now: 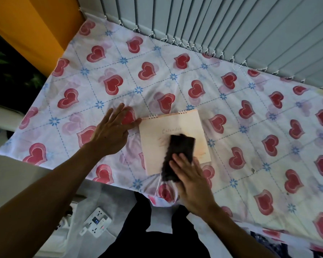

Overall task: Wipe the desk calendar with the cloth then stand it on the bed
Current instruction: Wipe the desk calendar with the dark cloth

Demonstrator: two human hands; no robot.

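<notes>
Right hand (192,181) lies flat, fingers together, pressing the dark cloth (177,155) onto the desk calendar (175,127), which lies face up near the bed's (250,127) front edge. My left hand (112,133) rests spread on the sheet, fingertips touching the calendar's spiral-bound far left corner. It looks light, stiff card that could slide; I'd lift it by its side edges.

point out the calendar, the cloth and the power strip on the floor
calendar (155,135): head view, bare upper left of its cover
cloth (177,151): head view, middle of the dark fabric
power strip (96,223): head view, centre of its white casing
</notes>
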